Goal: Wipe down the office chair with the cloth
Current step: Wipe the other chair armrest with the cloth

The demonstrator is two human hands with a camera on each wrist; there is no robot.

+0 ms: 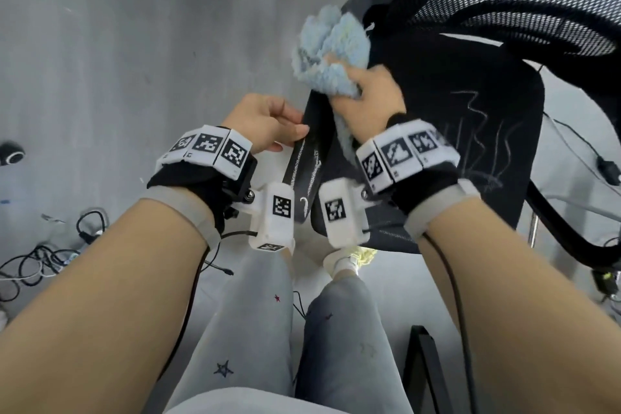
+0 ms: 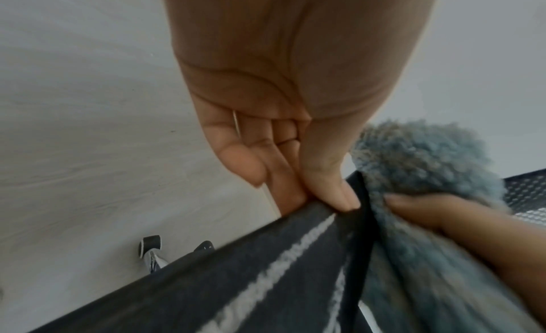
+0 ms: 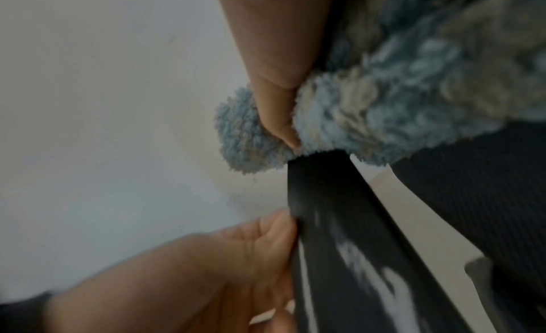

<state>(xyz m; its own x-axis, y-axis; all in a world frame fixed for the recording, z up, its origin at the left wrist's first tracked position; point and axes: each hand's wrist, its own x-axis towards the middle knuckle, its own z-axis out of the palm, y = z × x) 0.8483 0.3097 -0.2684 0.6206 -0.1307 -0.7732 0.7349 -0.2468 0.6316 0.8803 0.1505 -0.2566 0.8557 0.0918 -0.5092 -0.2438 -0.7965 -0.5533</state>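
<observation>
A black office chair (image 1: 470, 131) with a mesh back (image 1: 524, 0) stands in front of me, its seat streaked with chalky white marks. Its left armrest (image 1: 311, 158) is a flat black pad with white smears (image 2: 266, 279) (image 3: 339, 244). My left hand (image 1: 268, 126) pinches the armrest's outer edge between thumb and fingers (image 2: 325, 193). My right hand (image 1: 366, 101) grips a fluffy light-blue cloth (image 1: 327, 50) bunched against the far end of the armrest (image 3: 369, 118). The cloth (image 2: 419, 169) covers the armrest's far tip.
Pale grey floor (image 1: 117, 44) lies to the left with tangled cables (image 1: 50, 255) and a small round black object (image 1: 11, 153). A chair caster (image 2: 150, 244) shows below the armrest. More cables (image 1: 588, 158) run at the right. My legs (image 1: 285, 329) are below.
</observation>
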